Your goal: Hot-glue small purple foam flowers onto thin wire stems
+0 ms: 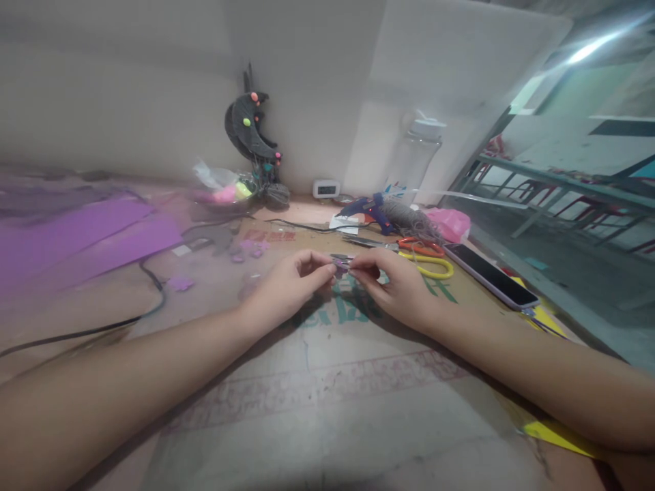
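In the middle of the head view, my left hand (299, 279) and my right hand (402, 283) face each other with their fingertips almost meeting. Each is closed in a pinch, thumb against fingers. Between them is a small purple piece (341, 264), too small and blurred to name, with a dark, thin part along its top. Just beyond my right hand lie scissors (424, 247) with orange and yellow handle loops, blades pointing left. Small purple cut-outs (253, 249) lie on the cardboard (317, 382) beyond my left hand.
Purple sheets (92, 228) lie at left, near a black cable (153, 279). Behind stand a dark crescent-shaped ornament (250, 129), a small white digital clock (326, 189) and a clear bottle (415, 157). A blue glue gun (376, 211), grey yarn (406, 217) and a phone (491, 276) are at right.
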